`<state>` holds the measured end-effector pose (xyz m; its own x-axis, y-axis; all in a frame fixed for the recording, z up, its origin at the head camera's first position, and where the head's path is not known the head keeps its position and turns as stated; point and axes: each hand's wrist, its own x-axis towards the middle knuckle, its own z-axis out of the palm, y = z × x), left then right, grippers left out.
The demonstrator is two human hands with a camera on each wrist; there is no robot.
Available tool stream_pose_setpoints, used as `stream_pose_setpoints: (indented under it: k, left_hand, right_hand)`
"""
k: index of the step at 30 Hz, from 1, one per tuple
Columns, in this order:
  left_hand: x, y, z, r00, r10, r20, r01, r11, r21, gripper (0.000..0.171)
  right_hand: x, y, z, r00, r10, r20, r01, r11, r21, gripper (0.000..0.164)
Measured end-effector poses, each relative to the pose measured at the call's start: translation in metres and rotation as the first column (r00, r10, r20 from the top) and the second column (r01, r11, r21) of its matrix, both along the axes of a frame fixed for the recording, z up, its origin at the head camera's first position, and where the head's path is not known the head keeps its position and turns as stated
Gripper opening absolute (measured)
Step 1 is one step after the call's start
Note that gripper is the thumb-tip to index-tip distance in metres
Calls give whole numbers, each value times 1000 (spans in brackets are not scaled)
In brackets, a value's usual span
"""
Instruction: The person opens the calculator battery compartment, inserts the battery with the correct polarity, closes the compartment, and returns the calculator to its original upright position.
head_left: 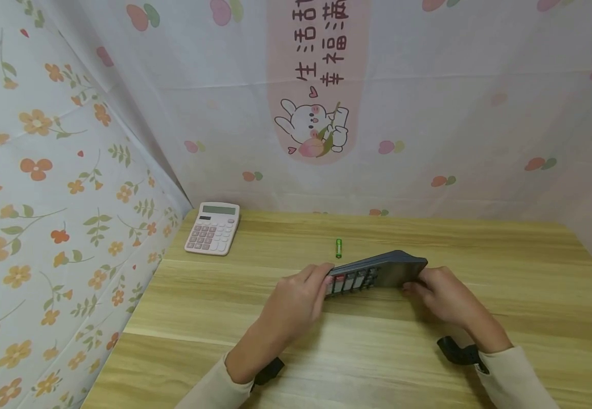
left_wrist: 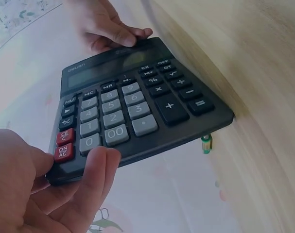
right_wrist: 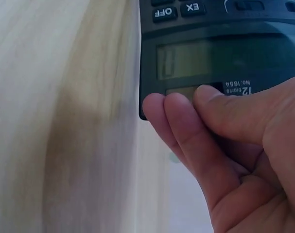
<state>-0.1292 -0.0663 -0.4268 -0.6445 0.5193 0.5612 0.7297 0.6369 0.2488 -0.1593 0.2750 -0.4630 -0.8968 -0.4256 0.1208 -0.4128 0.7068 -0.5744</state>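
Note:
A black desk calculator point(head_left: 400, 274) is held tilted above the wooden table, between both hands. My left hand point(head_left: 296, 298) grips its keypad end; in the left wrist view the thumb and fingers sit at the corner by the red keys, and the calculator point(left_wrist: 152, 128) shows grey number keys and black function keys. With thumb and fingers, my right hand point(head_left: 444, 298) pinches the display end. In the right wrist view the thumb lies on the small solar panel, and a 0 shows on the display point(right_wrist: 174, 63).
A green battery point(head_left: 338, 248) lies on the wooden table point(head_left: 505, 272) just beyond the black calculator. At the back left corner is a pink and white calculator point(head_left: 213, 228). Patterned cloth point(head_left: 214, 125) hangs behind the table and along its left side.

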Motion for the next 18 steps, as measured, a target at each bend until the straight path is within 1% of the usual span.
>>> stream_pose_setpoints:
  k: [1, 4, 8, 12, 14, 18]
  left_hand:
    - [0, 0, 0, 1000, 2, 11, -2, 1000, 13, 26]
    - [-2, -2, 0, 999, 4, 49, -7, 998, 62, 25]
    - [-5, -3, 1, 993, 6, 119, -20, 993, 119, 22]
    - [-8, -4, 1, 979, 6, 203, -38, 987, 156, 23]
    - [-10, -4, -1, 970, 2, 244, -45, 984, 171, 23]
    - [-13, -6, -5, 950, 3, 311, -64, 980, 187, 22]
  right_hand:
    - [0, 1, 0, 1000, 2, 4, -2, 1000, -15, 11]
    - [0, 3, 1, 1000, 8, 13, -7, 998, -60, 10]
    - [1, 5, 3, 1000, 3, 15, -2, 996, -90, 8]
    - [1, 8, 5, 1000, -18, 14, 19, 996, -85, 9]
    - [1, 9, 6, 1000, -21, 8, 22, 997, -76, 11]
    - [-1, 12, 7, 1000, -30, -7, 29, 997, -65, 9]
